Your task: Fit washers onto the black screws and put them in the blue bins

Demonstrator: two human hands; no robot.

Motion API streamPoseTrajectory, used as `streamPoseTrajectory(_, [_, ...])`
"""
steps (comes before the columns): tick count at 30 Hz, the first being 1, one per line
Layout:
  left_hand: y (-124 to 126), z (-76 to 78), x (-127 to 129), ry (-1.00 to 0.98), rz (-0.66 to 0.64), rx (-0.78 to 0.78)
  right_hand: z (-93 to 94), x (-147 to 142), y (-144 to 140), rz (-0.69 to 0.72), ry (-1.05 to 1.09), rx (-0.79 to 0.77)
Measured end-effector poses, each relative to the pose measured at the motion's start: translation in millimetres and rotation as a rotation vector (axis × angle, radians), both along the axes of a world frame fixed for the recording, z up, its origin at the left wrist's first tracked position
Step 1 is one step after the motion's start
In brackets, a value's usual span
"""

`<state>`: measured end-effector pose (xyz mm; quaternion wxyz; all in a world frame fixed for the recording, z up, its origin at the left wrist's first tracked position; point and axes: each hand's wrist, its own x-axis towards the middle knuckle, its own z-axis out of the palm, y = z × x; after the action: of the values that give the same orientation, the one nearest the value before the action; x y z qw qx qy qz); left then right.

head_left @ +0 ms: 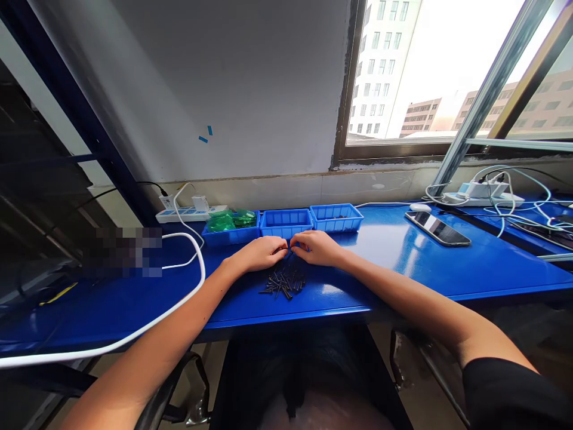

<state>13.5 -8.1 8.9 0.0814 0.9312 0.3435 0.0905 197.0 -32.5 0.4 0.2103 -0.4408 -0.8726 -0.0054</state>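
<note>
Just in front of the middle blue bin, my left hand (264, 252) and my right hand (313, 248) meet almost fingertip to fingertip over the table. Both are closed in a pinch. A thin dark piece shows at the left fingertips, too small to make out fully. From the right fingertips a dark screw points downward. Below the hands lies a loose pile of dark screws (284, 283). Behind them stand three blue bins in a row: a left bin (215, 239) with green plastic packets (230, 220), a middle bin (286, 229), and a right bin (338, 225) with small dark pieces inside.
A smartphone (437, 229) lies on the blue table (385, 263) to the right, with a white case (419, 208) beside it. Power strips (192, 213) and tangled cables sit along the back. A thick white cable (197, 280) loops across the left side, near my left forearm.
</note>
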Motion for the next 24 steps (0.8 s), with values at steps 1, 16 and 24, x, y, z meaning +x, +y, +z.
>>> streamPoseTrajectory(1, [0.2,-0.1,0.0,-0.001,0.001,0.000,0.0,-0.1,0.0,-0.001,-0.001,0.000])
streamPoseTrajectory(16, [-0.8,0.8,0.0,-0.001,0.013,-0.014,-0.8,1.1,0.9,0.010,-0.014,0.017])
streamPoseTrajectory(24, [-0.2,0.3,0.3,-0.007,0.005,-0.003,0.4,1.0,-0.5,0.002,-0.018,-0.002])
